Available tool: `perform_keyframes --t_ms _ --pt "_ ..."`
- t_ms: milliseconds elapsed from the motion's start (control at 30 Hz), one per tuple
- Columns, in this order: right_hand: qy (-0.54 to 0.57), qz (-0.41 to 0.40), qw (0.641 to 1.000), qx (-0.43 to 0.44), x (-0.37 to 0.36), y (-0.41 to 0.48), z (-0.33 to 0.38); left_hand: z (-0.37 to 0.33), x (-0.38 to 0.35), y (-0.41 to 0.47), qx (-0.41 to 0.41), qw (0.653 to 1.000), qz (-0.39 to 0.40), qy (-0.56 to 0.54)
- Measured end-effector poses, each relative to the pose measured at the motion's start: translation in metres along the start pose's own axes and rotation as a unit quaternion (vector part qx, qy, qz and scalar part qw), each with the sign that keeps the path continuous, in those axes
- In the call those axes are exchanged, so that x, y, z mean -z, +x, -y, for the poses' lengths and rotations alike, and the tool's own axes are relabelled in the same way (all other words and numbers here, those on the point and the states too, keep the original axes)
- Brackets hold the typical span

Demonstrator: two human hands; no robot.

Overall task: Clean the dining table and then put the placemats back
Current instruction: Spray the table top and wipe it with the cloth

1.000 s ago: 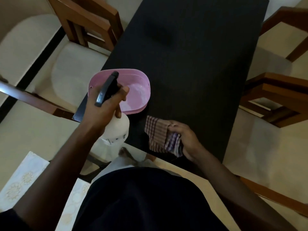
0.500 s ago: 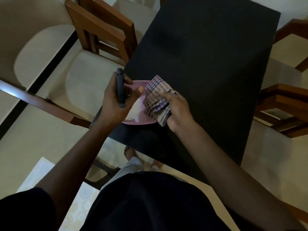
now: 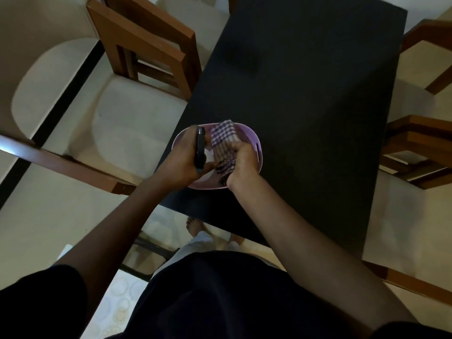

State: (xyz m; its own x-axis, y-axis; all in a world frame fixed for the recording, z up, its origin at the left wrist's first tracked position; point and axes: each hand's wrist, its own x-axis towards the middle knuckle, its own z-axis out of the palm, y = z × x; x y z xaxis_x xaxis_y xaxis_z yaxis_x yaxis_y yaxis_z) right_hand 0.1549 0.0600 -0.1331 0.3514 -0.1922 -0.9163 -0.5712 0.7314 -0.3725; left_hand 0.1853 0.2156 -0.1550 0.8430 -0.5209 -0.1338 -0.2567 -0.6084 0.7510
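Observation:
A pink plastic basket (image 3: pixel 254 140) stands near the left front corner of the black dining table (image 3: pixel 305 94). My left hand (image 3: pixel 182 160) grips a spray bottle (image 3: pixel 201 150) with a dark trigger head and a white body, held over the basket's left side. Beside it, my right hand (image 3: pixel 244 162) grips a checked purple-and-white cloth (image 3: pixel 223 143), bunched over the middle of the basket. The bottle's body is mostly hidden by my hand. No placemat shows on the table.
Wooden chairs with cream seats stand around the table: one at the left (image 3: pixel 137 113), another further back left (image 3: pixel 151 33), two at the right (image 3: pixel 420 152). A patterned mat (image 3: pixel 115 304) lies on the floor by my feet.
Both hands have moved over the pink basket. The cloth went from the table's front edge up into the basket, and the spray bottle now sits lower over its left side.

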Motion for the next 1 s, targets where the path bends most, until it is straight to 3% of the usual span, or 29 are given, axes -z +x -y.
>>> perform_keyframes --t_ms 100,267,400,500,600,733,1000 --pt "-0.027 -0.024 0.999 0.006 -0.012 0.008 -0.004 0.005 0.002 -0.001 0.03 0.999 0.013 0.028" --pt "-0.099 -0.092 0.99 -0.027 -0.025 0.008 0.002 0.005 0.01 -0.001 0.013 0.998 -0.005 0.062" --pt "-0.138 -0.151 0.977 0.058 -0.015 0.006 0.0 0.007 0.015 -0.003 0.014 0.998 0.001 0.054" --pt "-0.201 -0.117 0.963 0.138 -0.007 0.007 -0.011 0.009 0.016 -0.007 0.015 0.999 -0.001 0.035" --pt "-0.3 -0.084 0.923 0.224 -0.002 0.012 -0.021 0.011 0.016 -0.011 0.029 0.999 -0.004 0.015" --pt "-0.398 -0.023 0.892 0.212 -0.001 0.016 -0.023 0.013 0.02 -0.018 0.02 1.0 -0.02 -0.005" --pt "-0.407 0.039 0.881 0.237 0.008 0.006 -0.016 0.0 0.022 -0.046 0.037 0.996 -0.075 -0.022"
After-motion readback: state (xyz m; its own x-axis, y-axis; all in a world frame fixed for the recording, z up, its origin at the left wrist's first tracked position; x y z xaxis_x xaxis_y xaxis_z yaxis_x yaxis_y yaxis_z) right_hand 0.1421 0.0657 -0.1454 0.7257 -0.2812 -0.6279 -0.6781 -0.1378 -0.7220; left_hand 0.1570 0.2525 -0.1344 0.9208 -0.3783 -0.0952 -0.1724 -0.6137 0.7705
